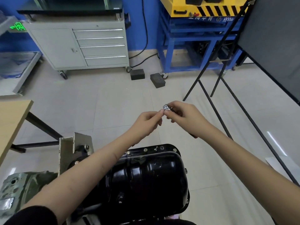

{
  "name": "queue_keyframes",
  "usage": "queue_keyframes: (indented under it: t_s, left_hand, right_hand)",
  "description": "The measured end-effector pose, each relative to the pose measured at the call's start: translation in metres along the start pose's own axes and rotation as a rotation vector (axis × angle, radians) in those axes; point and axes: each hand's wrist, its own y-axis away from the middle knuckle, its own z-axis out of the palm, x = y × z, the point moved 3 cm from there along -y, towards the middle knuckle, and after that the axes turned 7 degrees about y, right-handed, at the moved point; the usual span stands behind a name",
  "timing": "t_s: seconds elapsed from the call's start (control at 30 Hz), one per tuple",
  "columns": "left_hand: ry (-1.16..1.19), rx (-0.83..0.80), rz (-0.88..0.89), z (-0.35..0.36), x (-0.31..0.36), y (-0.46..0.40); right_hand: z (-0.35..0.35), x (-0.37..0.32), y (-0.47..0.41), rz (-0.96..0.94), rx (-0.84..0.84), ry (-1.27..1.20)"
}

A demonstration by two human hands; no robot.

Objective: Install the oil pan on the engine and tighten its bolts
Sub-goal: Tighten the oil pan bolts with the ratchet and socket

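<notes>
We hold both hands raised above the oil pan (146,177), which sits black and glossy on the engine (24,184) below, several bolts (145,149) already in its far flange. Our right hand (183,117) grips a small silver tool head (166,107) — likely a ratchet with its socket, the handle hidden in the palm. Our left hand (148,119) pinches at its tip with thumb and forefinger, other fingers curled. We judge this the tool-fitting step before tightening — next we must lower it squarely onto a bolt head
</notes>
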Motion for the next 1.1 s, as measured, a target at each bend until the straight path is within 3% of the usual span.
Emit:
queue_keyframes:
  t_s: [0.07,0.17,0.2,0.23,0.33,0.4,0.77,0.83,0.97,1.1]
  left_hand:
    - [0.016,0.055,0.038,-0.003,0.005,0.0]
    - [0.102,0.145,0.031,-0.016,0.009,0.002]
    - [0.127,0.178,0.04,-0.022,0.01,0.002]
    - [0.142,0.206,0.05,-0.027,0.011,0.003]
    - [0.151,0.254,0.053,-0.036,0.014,0.005]
    - [0.148,0.275,0.049,-0.036,0.014,0.006]
    - [0.129,0.288,0.01,-0.023,0.017,0.012]
    - [0.137,0.287,0.001,-0.02,0.017,0.012]
    - [0.151,0.28,-0.007,-0.018,0.016,0.01]
    - [0.146,0.27,-0.011,-0.016,0.015,0.009]
  right_hand:
    - [0.001,0.002,-0.004,-0.054,0.029,0.05]
    - [-0.007,0.015,0.009,-0.202,0.465,0.277]
    - [-0.003,0.022,0.016,-0.241,0.514,0.308]
    - [0.008,0.031,0.02,-0.274,0.412,0.338]
    - [0.06,0.058,0.019,-0.247,-0.345,0.58]
    - [0.079,0.067,0.007,-0.308,-0.525,0.731]
    - [0.111,0.066,-0.015,-0.601,-0.693,0.939]
    - [0.109,0.066,-0.015,-0.524,-0.672,0.834]
    - [0.084,0.079,-0.014,-0.155,-0.442,0.303]
    - [0.075,0.091,-0.003,-0.131,-0.435,0.297]
